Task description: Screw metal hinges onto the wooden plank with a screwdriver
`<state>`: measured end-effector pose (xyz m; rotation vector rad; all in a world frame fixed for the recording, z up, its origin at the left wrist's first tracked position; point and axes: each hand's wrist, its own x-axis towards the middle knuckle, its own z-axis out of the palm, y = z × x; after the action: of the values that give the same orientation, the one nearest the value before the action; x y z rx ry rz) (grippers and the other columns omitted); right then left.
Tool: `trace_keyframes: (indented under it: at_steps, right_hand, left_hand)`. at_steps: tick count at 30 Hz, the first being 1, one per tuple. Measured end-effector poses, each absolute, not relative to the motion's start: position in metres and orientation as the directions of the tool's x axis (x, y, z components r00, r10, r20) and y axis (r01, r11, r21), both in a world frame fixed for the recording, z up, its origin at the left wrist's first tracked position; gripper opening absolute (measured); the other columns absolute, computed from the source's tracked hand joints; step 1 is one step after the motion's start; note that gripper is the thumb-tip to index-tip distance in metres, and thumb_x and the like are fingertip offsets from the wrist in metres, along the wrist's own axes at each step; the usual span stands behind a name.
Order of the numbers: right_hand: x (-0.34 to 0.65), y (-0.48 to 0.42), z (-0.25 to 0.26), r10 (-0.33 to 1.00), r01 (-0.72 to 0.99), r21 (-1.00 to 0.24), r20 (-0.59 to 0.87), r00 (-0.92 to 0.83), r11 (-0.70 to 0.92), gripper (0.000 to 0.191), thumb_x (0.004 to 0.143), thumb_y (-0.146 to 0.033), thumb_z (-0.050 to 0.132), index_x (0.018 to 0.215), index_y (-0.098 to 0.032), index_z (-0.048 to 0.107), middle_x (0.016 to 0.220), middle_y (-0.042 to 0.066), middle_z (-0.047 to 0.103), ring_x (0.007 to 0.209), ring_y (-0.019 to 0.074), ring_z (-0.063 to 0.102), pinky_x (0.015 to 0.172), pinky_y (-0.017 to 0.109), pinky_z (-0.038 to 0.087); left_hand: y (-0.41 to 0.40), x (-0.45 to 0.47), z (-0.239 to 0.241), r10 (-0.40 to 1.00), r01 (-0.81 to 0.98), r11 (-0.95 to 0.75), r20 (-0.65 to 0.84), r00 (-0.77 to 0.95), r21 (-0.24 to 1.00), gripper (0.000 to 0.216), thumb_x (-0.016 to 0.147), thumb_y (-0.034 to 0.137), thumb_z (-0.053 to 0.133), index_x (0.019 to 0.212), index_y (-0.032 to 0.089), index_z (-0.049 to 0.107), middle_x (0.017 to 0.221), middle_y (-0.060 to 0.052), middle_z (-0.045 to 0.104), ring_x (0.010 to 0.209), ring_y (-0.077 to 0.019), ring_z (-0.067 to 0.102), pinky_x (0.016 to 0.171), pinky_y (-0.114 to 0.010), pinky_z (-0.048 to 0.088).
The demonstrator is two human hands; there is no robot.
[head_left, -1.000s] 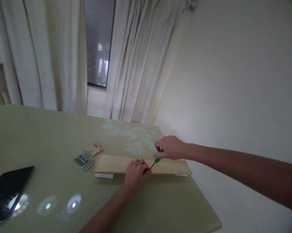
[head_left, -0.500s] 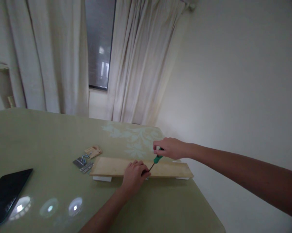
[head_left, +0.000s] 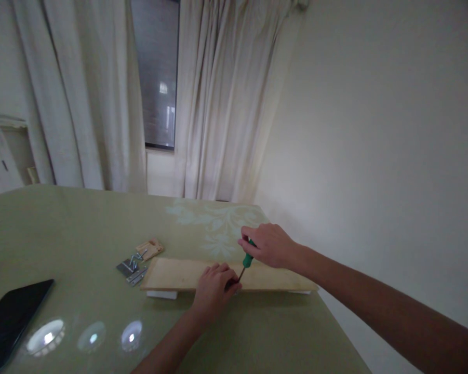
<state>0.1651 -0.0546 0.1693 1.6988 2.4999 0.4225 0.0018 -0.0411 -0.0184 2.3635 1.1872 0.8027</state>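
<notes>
The board (head_left: 179, 274) is pale bare wood, matt and smooth, and the screwdriver (head_left: 248, 258) has a green plastic handle on a thin dark metal shaft. The table (head_left: 81, 244) has a smooth, shiny olive-green top that mirrors the lamps. The brackets (head_left: 132, 267) are bright metal, the tablet (head_left: 11, 317) is glossy black, and the curtains (head_left: 218, 104) are soft matt cloth.

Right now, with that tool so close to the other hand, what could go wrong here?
1. The right hand angles the green screwdriver so its tip sits right beside the left hand; a slip could jab it.
2. The wooden board is raised on a small white block; hard pressing might rock or shift it.
3. The board's right end lies near the edge of the table, so it could slide off.
</notes>
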Motion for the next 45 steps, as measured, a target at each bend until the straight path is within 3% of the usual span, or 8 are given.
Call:
trace_keyframes:
  at_steps: [8,16,19,26,29,34,41,45]
  right_hand:
    - [0.156,-0.055,0.159,0.889,0.911,0.06,0.2,-0.412,0.409,0.026,0.097,-0.04,0.056,0.119,-0.026,0.06,0.08,0.001,0.076,0.073,0.0193,0.066,0.062,0.029,0.025]
    - [0.144,-0.05,0.149,0.927,0.972,0.103,0.293,-0.234,0.213,0.05,0.106,-0.062,0.034,0.092,-0.024,0.062,0.075,0.005,0.073,0.069,0.0214,0.067,0.057,0.032,0.018]
    - [0.145,-0.043,0.146,0.933,0.979,0.067,0.296,-0.206,0.195,0.038,0.106,-0.056,0.042,0.097,-0.025,0.062,0.077,0.004,0.073,0.07,0.0218,0.068,0.057,0.032,0.019]
    - [0.153,-0.045,0.14,0.855,0.851,-0.212,0.329,-0.401,0.481,0.01,0.102,-0.031,0.052,0.1,-0.023,0.056,0.09,0.001,0.071,0.08,0.0163,0.063,0.068,0.028,0.034]
    - [0.152,-0.054,0.141,0.816,0.821,-0.176,0.342,-0.466,0.543,0.012,0.102,-0.031,0.052,0.095,-0.023,0.056,0.09,0.001,0.07,0.082,0.0164,0.061,0.07,0.029,0.034]
    - [0.153,-0.063,0.144,0.91,0.952,-0.036,0.306,-0.279,0.304,0.051,0.102,-0.068,0.041,0.091,-0.023,0.063,0.073,0.004,0.069,0.066,0.0202,0.061,0.058,0.033,0.022]
    - [0.17,-0.072,0.145,0.813,0.8,-0.222,0.341,-0.472,0.558,0.015,0.105,-0.032,0.051,0.107,-0.022,0.062,0.104,0.004,0.074,0.096,0.019,0.066,0.078,0.029,0.039]
    - [0.17,-0.072,0.146,0.898,0.93,-0.108,0.32,-0.302,0.351,0.036,0.106,-0.051,0.045,0.094,-0.021,0.063,0.086,0.006,0.073,0.08,0.022,0.066,0.066,0.031,0.033]
  left_hand:
    - [-0.039,0.002,-0.018,0.824,0.599,-0.56,0.313,0.472,0.571,0.008,0.092,0.027,0.075,0.086,0.023,0.075,0.093,-0.001,0.073,0.094,-0.0215,0.063,0.083,-0.034,0.04]
    - [-0.04,0.001,-0.017,0.829,0.593,-0.549,0.297,0.473,0.589,0.008,0.092,0.028,0.076,0.085,0.023,0.075,0.093,-0.001,0.073,0.092,-0.0214,0.062,0.082,-0.034,0.039]
    - [-0.04,0.001,-0.019,0.832,0.588,-0.545,0.3,0.467,0.598,0.009,0.092,0.029,0.075,0.085,0.023,0.075,0.093,-0.001,0.073,0.092,-0.0211,0.062,0.081,-0.034,0.039]
    - [-0.039,0.0,-0.022,0.847,0.609,-0.522,0.278,0.453,0.598,0.011,0.091,0.03,0.076,0.082,0.024,0.074,0.093,-0.001,0.073,0.092,-0.0208,0.063,0.081,-0.033,0.04]
    - [-0.038,-0.001,-0.024,0.847,0.612,-0.525,0.292,0.444,0.592,0.007,0.091,0.029,0.075,0.084,0.025,0.076,0.097,-0.001,0.075,0.095,-0.0217,0.064,0.084,-0.034,0.042]
    - [-0.038,-0.002,-0.024,0.822,0.605,-0.564,0.31,0.478,0.563,0.006,0.092,0.025,0.073,0.088,0.026,0.077,0.098,-0.001,0.074,0.094,-0.0212,0.064,0.084,-0.034,0.042]
    - [-0.038,-0.004,-0.012,0.783,0.615,-0.616,0.291,0.55,0.492,0.009,0.095,0.022,0.067,0.089,0.024,0.074,0.099,-0.003,0.073,0.095,-0.0215,0.064,0.084,-0.033,0.044]
    - [-0.037,-0.002,0.004,0.743,0.652,-0.663,0.215,0.634,0.368,0.012,0.097,0.021,0.065,0.087,0.022,0.072,0.094,-0.003,0.073,0.095,-0.0219,0.065,0.084,-0.032,0.045]
